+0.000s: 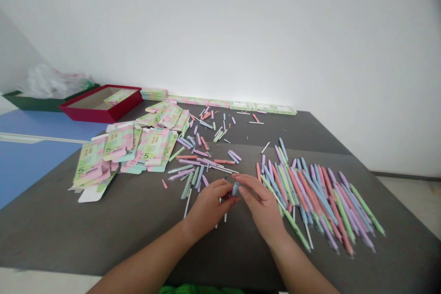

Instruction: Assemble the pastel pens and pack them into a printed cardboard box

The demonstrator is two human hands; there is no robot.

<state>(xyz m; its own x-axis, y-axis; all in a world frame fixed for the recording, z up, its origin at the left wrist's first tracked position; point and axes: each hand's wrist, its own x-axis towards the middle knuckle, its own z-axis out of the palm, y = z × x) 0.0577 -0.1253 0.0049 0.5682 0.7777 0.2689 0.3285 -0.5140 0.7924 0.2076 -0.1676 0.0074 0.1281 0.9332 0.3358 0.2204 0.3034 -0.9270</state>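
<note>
Pinched firmly, a pale blue pen barrel (235, 189) sits between left hand (209, 206) and right hand (259, 204) — loose pastel pens (320, 197) fan out at lower right.

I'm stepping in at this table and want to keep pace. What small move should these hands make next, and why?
Probably slide a white stick into the short light-blue pen barrel held between the left hand and right hand: it looks open-ended, loose white sticks lie close, and the nearby pastel pens show white tips.
</note>
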